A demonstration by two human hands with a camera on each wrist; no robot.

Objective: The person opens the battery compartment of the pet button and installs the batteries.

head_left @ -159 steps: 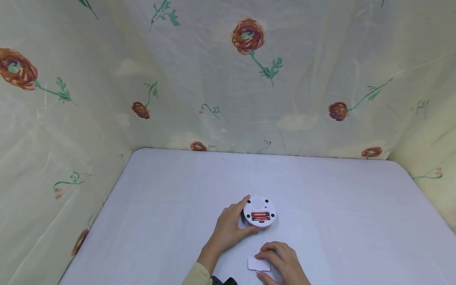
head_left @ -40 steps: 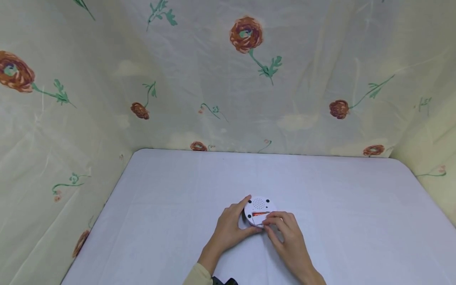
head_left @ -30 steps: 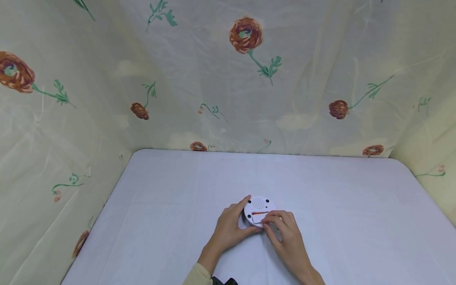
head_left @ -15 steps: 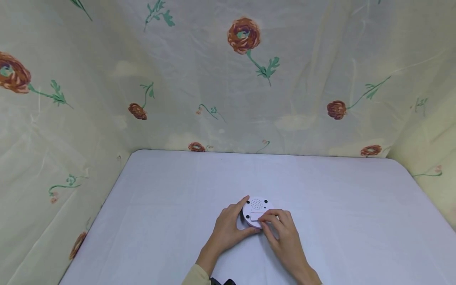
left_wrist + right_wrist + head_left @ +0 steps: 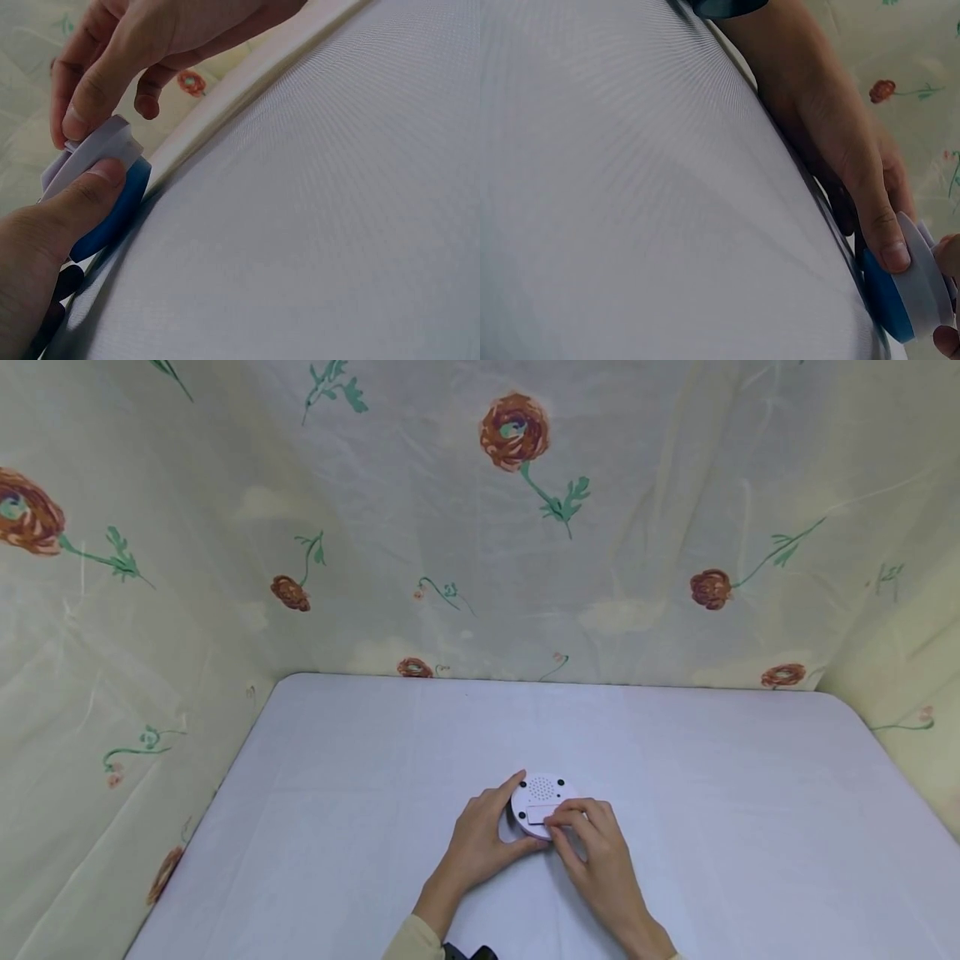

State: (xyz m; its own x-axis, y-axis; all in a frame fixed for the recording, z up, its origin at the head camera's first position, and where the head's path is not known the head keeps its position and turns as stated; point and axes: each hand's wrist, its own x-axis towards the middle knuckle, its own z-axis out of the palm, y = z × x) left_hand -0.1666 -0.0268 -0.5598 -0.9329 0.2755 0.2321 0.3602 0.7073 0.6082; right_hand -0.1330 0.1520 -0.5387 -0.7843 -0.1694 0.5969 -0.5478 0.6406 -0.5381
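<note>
A round white battery-powered device (image 5: 542,790) lies on the table with its underside up, showing speaker holes and black rubber feet. Its lower layer is blue (image 5: 122,210), as the left wrist view shows. My left hand (image 5: 480,839) grips the device around its left edge, thumb along the near rim. A small white battery cover (image 5: 536,815) sits over the battery bay, and no batteries show. At the cover's near right part, my right hand (image 5: 600,856) pinches it with thumb and fingers, hiding part of it. Whether the cover sits fully flush, I cannot tell.
A white table (image 5: 360,760) with rounded far corners spreads around the hands. Pale curtains (image 5: 615,568) with flower prints hang behind and on both sides. A black object (image 5: 471,952) shows at the bottom edge beside the left wrist.
My right hand has brought the cover from the table onto the device and slid it forward over the red batteries, now hidden. The left hand keeps its grip; little differs from half a second ago.
</note>
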